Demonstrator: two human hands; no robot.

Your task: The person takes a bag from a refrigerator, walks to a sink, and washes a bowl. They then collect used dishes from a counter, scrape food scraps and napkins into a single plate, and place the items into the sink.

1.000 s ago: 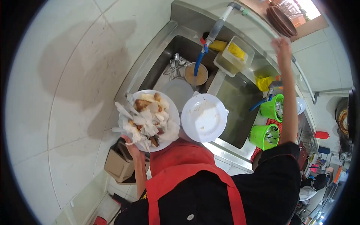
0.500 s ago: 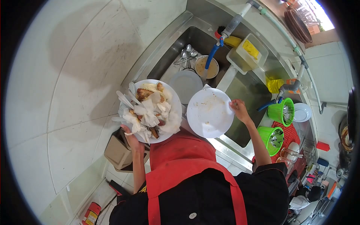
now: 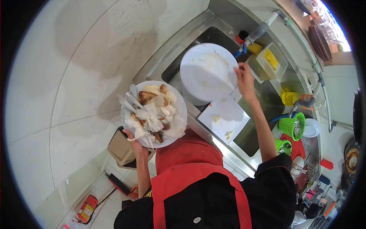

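Note:
My left hand [image 3: 136,145] grips the rim of a white plate [image 3: 180,110] heaped with crumpled tissues [image 3: 150,115], food scraps [image 3: 146,97] and clear plastic cutlery [image 3: 131,98]. My right hand [image 3: 245,81] pinches the right edge of a round white plate [image 3: 208,70], lightly soiled with food bits, over the left sink basin. Just below it, a square white plate [image 3: 225,119] with a few scraps lies across the sink's front edge and divider. Part of another plate shows under the round one.
Right of the basins [image 3: 263,110] stand green baskets [image 3: 292,126] of cutlery. Behind are a container with a yellow sponge [image 3: 271,59] and grey pipes [image 3: 263,28]. A brown bin [image 3: 121,149] stands below my left hand; a fire extinguisher [image 3: 87,209] is at lower left. A distant person [image 3: 305,213] is partly visible.
My right hand has carried the round plate up and away over the left basin, uncovering the square plate. My left hand still holds the heaped plate. The view has shifted slightly.

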